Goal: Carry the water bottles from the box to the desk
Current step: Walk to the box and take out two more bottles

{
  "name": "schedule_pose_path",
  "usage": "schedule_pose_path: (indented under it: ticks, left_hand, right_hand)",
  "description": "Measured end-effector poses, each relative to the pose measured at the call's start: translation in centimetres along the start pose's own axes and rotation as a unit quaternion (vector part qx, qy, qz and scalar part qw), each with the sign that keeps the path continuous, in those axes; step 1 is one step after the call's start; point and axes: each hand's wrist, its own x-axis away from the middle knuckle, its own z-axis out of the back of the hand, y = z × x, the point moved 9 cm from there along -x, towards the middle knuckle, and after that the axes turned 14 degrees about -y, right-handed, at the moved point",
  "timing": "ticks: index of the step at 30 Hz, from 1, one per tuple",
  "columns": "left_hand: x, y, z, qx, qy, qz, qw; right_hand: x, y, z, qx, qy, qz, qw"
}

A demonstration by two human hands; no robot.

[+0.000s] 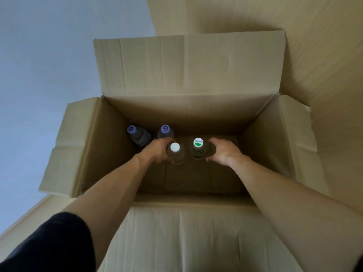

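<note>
Both hands down in the box point(110, 146) — left hand point(157, 151) holding the white-capped bottle point(175, 152), right hand point(224, 151) grip looks wrapped round the green-capped bottle point(198, 147).

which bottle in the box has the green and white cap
The bottle by the right hand, rightmost of the four. The left hand grips a plain white-capped bottle; the two purple-capped bottles stand behind, at the left.

The tan floor point(324, 55) carries an open cardboard box point(186, 107) — flaps folded outward. On the box's bottom stand four bottles: two purple-capped point(132, 129) at far left, one white-capped point(175, 147), one green-and-white-capped point(198, 142).
</note>
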Motion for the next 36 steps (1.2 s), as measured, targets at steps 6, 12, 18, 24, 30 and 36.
schedule_pose_path:
  ticks: [6,12,18,24,30,36]
  left_hand:
    - [-2.9,-2.4,-2.3,0.016,-0.059,0.007,0.998]
    - [-4.1,-1.6,-1.7,0.025,0.007,-0.027,0.999]
    - [-2.6,-0.3,-1.6,-0.006,0.038,-0.013,0.999]
    - [0.6,-1.2,-1.1,0.128,-0.025,-0.007,0.991]
    - [5.2,-0.1,0.6,0.354,-0.005,-0.066,0.933]
    - [9.6,1.9,1.8,0.527,0.017,-0.108,0.843]
  right_hand:
    - [-4.0,-0.4,-1.1,-0.032,-0.005,0.007,0.999]
    - [-6.5,0.1,-2.0,-0.098,0.004,0.028,0.995]
    - [-6.4,1.1,-2.3,-0.18,0.0,0.07,0.981]
    - [-3.0,2.1,-2.4,-0.267,-0.07,0.093,0.957]
    - [2.1,0.7,-1.2,-0.418,-0.054,0.151,0.894]
    - [7.2,-2.5,1.7,-0.514,-0.012,0.198,0.835]
